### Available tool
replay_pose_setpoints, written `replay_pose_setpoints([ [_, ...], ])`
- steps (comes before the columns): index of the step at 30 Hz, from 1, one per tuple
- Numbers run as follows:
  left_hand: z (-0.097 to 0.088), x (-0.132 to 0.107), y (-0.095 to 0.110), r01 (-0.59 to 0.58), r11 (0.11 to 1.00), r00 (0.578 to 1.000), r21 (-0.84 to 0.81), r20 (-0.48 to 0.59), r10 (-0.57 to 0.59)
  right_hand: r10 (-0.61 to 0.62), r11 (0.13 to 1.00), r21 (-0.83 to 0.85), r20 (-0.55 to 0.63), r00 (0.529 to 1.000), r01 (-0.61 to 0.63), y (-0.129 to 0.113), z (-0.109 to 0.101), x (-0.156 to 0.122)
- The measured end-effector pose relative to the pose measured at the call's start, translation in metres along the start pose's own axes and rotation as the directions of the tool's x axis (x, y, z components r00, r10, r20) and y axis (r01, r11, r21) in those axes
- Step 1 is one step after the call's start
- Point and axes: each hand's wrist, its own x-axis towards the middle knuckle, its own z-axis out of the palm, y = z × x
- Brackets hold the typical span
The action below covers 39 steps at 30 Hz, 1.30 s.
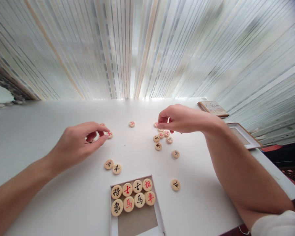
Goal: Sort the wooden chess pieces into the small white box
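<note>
My left hand is closed in a pinch, thumb and index finger at the edge of a red-marked Chinese chess piece on the table. Other pieces are partly hidden behind and under that hand. At the right, my right hand has curled fingers, with thumb and fingertips on another red-marked piece. Just below it lies a cluster of red and black pieces. A shallow box in front holds two rows of round pieces, such as a black-marked one; its near part shows a bare grey bottom.
Two black-marked pieces lie left of the box, others to its right. A lone red-marked piece is at the back. A small flat box and an open lid sit at the right edge, near striped curtains.
</note>
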Motion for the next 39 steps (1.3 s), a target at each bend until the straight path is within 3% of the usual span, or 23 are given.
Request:
replay_pose_setpoints([
  [5, 0.003, -0.006, 0.001, -0.021, 0.995, 0.991, -0.094, 0.128, 0.033, -0.037, 0.998, 0.054, 0.075, 0.996, 0.033, -0.002, 0.006, 0.003],
  [15, 0.007, -0.007, 0.003, 0.016, 0.99, 0.995, -0.137, 0.103, -0.002, -0.101, 0.994, -0.028, 0.083, 0.991, 0.104, 0.004, 0.018, 0.012],
  [21, 0.006, -0.007, 0.007, -0.041, 0.989, 0.992, -0.139, 0.116, 0.057, -0.083, 0.996, 0.033, 0.165, 0.983, 0.078, 0.004, 0.022, 0.011],
  [24, 0.006, -0.006, 0.008, -0.039, 0.987, 0.991, -0.155, 0.117, 0.058, -0.067, 0.997, -0.034, 0.184, 0.981, 0.074, 0.002, 0.027, 0.011],
  [28, 0.008, -0.006, 0.009, -0.005, 0.986, 0.992, -0.166, 0.126, 0.027, -0.104, 0.981, -0.148, 0.154, 0.983, 0.127, -0.004, 0.037, 0.012],
  [34, 0.009, -0.007, 0.009, 0.03, 0.982, 0.99, -0.185, 0.144, -0.004, -0.188, 0.973, -0.118, 0.088, 0.978, 0.197, -0.016, 0.049, 0.013],
  [39, 0.013, -0.008, 0.001, 0.037, 0.982, 0.994, -0.187, 0.11, -0.016, -0.242, 0.968, 0.071, -0.003, 0.97, 0.241, -0.009, 0.033, 0.015],
])
